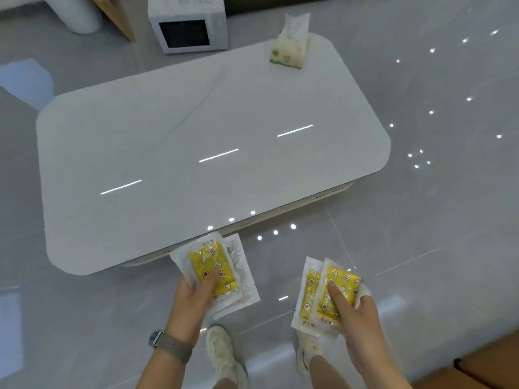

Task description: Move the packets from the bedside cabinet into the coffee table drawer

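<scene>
The left hand (193, 290) is gripping a stack of yellow packets (213, 269) and the right hand (354, 307) is pinching another stack (330, 293), both hovering before the table (196, 130); freeing one hand should help open the drawer, not yet visible

Both forearms are bare, with no sleeves reaching the hands. Just behind the left hand (193, 297), the wrist carries a watch (168, 345) with a grey woven band and a dark metal case on its outer side. Below and between the hands, the feet wear off-white, scuffed chunky trainers (222, 357), the legs bare above them.
</scene>
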The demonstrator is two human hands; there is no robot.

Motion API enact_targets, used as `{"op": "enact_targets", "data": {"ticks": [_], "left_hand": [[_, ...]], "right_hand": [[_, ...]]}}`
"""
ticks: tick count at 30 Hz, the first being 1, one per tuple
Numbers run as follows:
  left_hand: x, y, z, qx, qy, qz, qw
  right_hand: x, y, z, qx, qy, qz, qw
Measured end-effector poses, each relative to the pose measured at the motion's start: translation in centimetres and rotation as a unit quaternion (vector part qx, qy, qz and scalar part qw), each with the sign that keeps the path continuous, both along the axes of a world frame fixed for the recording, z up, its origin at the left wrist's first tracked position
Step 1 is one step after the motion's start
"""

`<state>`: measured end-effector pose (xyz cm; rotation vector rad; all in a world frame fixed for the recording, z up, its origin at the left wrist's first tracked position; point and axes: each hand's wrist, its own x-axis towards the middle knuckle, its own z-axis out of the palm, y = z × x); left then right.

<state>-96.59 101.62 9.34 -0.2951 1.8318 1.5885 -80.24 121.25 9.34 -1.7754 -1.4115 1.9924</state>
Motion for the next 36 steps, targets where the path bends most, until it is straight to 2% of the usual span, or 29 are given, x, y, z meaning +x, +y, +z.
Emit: {"op": "enact_targets", "data": {"ticks": [6,13,18,23,26,29,32,36], "left_hand": [[3.2,3.7,-10.4,-0.004,-0.023,0.056,0.998],[6.0,4.6,-22.0,0.018,-0.021,0.057,0.998],[6.5,3.4,-27.5,0.025,0.033,0.016,0.999],[6.1,1.7,-30.1,0.030,0.101,-0.010,0.994],[7.2,1.4,-30.3,0.046,0.106,-0.014,0.993],[10.2,0.3,-29.2,0.078,0.092,0.032,0.992],[13.6,-1.1,-26.9,0.104,0.062,0.083,0.989],[16.6,-2.6,-25.2,0.086,0.077,0.128,0.985]], "right_hand": [[-0.3,4.1,-9.8,-0.019,0.020,-0.012,1.000],[2.2,2.9,-21.2,-0.027,0.037,0.002,0.999],[1.8,2.0,-26.6,-0.038,0.092,0.035,0.994],[1.3,1.8,-28.1,0.027,0.152,0.098,0.983],[2.5,1.5,-27.2,0.035,0.199,0.124,0.972],[4.9,0.5,-25.7,0.054,0.241,0.128,0.960],[7.0,-0.3,-24.3,0.014,0.251,0.118,0.961],[7.2,-1.5,-22.4,-0.046,0.269,0.169,0.947]]}}
